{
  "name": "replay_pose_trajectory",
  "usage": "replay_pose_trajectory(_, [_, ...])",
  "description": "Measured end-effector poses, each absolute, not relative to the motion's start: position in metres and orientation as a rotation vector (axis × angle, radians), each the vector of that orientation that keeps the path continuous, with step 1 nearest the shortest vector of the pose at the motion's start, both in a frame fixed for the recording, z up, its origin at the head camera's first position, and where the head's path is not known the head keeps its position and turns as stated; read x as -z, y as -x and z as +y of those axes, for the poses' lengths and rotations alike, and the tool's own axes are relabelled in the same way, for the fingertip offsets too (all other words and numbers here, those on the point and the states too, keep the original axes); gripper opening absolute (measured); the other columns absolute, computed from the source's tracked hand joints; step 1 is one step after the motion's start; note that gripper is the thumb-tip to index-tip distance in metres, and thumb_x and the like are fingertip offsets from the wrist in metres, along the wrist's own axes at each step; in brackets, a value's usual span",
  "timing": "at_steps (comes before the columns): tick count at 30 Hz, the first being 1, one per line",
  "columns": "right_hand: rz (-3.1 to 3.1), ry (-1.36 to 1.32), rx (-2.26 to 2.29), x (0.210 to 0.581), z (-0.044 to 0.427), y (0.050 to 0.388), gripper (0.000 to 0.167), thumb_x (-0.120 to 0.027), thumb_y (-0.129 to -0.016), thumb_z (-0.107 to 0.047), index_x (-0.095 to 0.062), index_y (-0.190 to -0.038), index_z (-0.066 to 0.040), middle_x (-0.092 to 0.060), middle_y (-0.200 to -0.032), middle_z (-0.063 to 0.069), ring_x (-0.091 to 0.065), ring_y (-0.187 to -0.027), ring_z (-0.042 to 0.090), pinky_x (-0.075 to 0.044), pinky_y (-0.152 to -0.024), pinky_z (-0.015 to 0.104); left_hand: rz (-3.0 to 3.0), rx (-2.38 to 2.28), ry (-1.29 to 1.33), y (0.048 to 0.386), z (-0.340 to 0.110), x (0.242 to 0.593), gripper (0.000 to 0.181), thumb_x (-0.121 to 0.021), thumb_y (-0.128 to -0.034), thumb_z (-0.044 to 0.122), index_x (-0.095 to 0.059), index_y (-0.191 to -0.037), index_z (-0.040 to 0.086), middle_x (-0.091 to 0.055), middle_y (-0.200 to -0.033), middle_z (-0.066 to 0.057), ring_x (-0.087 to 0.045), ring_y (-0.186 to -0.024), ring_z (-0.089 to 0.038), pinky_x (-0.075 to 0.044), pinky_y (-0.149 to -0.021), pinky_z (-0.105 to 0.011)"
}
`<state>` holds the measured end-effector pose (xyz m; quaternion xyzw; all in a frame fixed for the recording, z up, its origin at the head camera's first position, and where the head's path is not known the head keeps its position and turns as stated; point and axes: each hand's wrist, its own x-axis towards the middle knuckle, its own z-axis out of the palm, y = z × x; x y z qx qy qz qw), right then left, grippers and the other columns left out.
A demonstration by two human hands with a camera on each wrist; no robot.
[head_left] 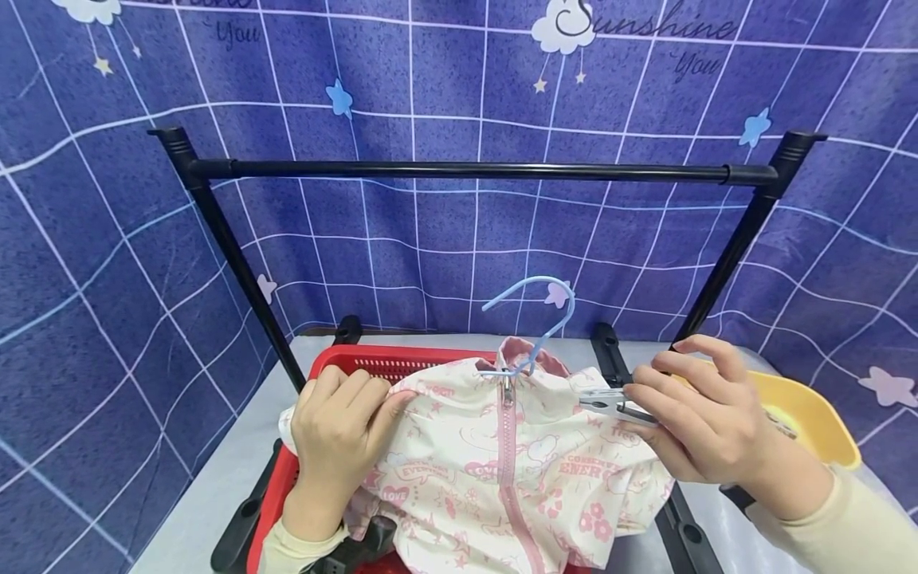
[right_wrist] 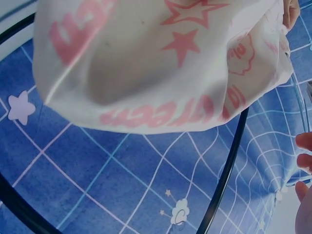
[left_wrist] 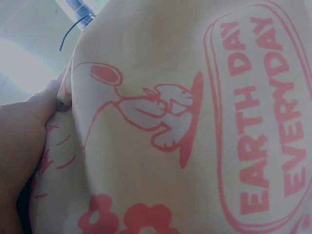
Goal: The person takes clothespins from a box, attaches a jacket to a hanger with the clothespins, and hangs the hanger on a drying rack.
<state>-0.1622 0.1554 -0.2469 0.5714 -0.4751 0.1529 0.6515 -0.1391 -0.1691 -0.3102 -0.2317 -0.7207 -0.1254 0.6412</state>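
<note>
A white zip jacket with pink prints [head_left: 459, 446] hangs over the basket, a light-blue hanger [head_left: 571, 307] with its hook rising from the collar. My left hand [head_left: 337, 422] grips the jacket's shoulder on the left, thumb on the front; the left wrist view also shows that hand [left_wrist: 24, 136] pinching the fabric. In my right hand [head_left: 706, 414], a grey clothespin [head_left: 610, 401] is pinched between thumb and fingers, its tip at the other shoulder. Whether its tip bites the fabric I cannot tell. Fingertips [right_wrist: 304, 161] of the right hand show at the right wrist view's edge.
A black rack's crossbar [head_left: 473, 170] spans behind the jacket. Under the jacket stands a red basket [head_left: 423, 352]. To the right is a yellow bin [head_left: 810, 399] with small items inside. A blue gridded curtain [head_left: 445, 96] hangs behind everything.
</note>
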Motion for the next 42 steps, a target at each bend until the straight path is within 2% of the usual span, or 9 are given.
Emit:
replay_pose_trajectory(17, [-1.063, -1.309, -0.344, 0.248, 0.148, 0.163, 0.032, -0.057, -0.098, -0.021, -0.063, -0.077, 0.003, -0.060, -0.063, 0.010, -0.050, -0.053, 0.028, -0.038, -0.065, 0.046, -1.629, 0.287, 0.535, 0.139, -0.168, 0.308, 0.052, -0.050, -0.1031, 0.045, -0.051, -0.064, 0.010, -0.045, -0.057, -0.002, -0.041, -0.055, -0.025, -0.030, -0.052, -0.037])
replay_pose_trajectory(25, [-1.058, -1.311, -0.342, 0.247, 0.145, 0.163, 0.032, -0.059, -0.098, -0.021, -0.064, -0.078, 0.002, -0.061, -0.064, 0.009, -0.050, -0.053, 0.027, -0.039, -0.066, 0.045, -1.665, 0.289, 0.531, 0.139, -0.169, 0.311, 0.052, -0.050, -0.1026, 0.045, -0.055, -0.065, 0.010, -0.050, -0.059, -0.003, -0.043, -0.057, -0.025, -0.032, -0.053, -0.037])
replay_pose_trajectory(42, [-1.041, -1.325, -0.350, 0.247, 0.136, 0.163, 0.028, -0.062, -0.096, -0.017, -0.065, -0.077, 0.003, -0.061, -0.062, 0.009, -0.052, -0.054, 0.027, -0.041, -0.069, 0.045, -1.658, 0.288, 0.532, 0.140, -0.170, 0.311, 0.052, -0.051, -0.1024, 0.045, -0.054, -0.064, 0.010, -0.049, -0.058, -0.002, -0.042, -0.056, -0.024, -0.031, -0.053, -0.036])
